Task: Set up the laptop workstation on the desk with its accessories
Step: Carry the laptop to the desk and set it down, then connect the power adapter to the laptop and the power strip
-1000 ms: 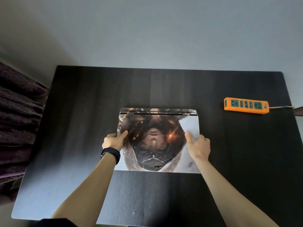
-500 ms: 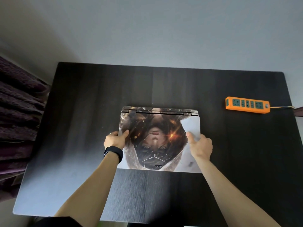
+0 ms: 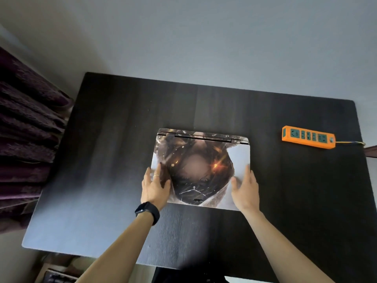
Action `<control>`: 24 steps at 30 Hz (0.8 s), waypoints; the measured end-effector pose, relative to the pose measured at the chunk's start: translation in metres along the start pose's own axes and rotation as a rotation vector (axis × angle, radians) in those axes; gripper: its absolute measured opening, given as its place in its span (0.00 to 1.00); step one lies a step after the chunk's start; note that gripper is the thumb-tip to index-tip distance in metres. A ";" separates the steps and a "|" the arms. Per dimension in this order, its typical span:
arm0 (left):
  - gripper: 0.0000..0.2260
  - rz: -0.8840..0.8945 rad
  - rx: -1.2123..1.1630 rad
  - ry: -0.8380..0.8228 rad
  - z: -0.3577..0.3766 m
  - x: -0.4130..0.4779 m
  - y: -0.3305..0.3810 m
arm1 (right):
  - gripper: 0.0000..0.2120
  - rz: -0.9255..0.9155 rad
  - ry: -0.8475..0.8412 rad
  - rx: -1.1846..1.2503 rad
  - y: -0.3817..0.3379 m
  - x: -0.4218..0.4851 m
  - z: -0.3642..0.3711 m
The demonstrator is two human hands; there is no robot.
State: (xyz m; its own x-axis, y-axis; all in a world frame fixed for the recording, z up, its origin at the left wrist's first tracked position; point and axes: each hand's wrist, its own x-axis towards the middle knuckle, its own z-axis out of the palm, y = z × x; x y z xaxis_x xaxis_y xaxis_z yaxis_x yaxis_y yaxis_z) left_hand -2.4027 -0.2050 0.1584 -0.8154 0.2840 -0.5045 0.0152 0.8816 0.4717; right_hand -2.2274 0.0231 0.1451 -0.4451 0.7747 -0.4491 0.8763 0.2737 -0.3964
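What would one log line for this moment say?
laptop: closed, on desk | left hand: open, left edge | right hand: open, right edge | power strip: desk's right

1 laptop (image 3: 201,172), 1 power strip (image 3: 308,137), 1 desk (image 3: 114,152), 2 hands: left hand (image 3: 156,186), right hand (image 3: 245,189), 1 wristband (image 3: 147,212), 1 ring (image 3: 156,175).

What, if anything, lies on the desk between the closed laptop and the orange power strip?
Nothing visible: only dark desk surface separates the laptop from the power strip to its right.
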 end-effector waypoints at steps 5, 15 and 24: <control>0.33 0.092 0.172 -0.037 0.009 -0.045 -0.037 | 0.30 -0.283 0.046 -0.411 -0.004 -0.030 0.008; 0.26 -0.063 0.085 0.000 -0.026 -0.107 -0.092 | 0.21 -0.678 -0.415 -0.531 -0.084 -0.094 0.038; 0.23 -0.325 -0.201 0.328 -0.073 -0.197 -0.195 | 0.18 -1.091 -0.606 -0.493 -0.193 -0.215 0.079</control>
State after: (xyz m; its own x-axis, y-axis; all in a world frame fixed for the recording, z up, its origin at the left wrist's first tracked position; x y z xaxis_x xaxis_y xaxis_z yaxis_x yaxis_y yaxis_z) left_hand -2.2875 -0.4599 0.2184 -0.8992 -0.1550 -0.4092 -0.3547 0.8058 0.4742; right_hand -2.3151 -0.2413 0.2546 -0.8525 -0.3075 -0.4227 -0.0592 0.8602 -0.5065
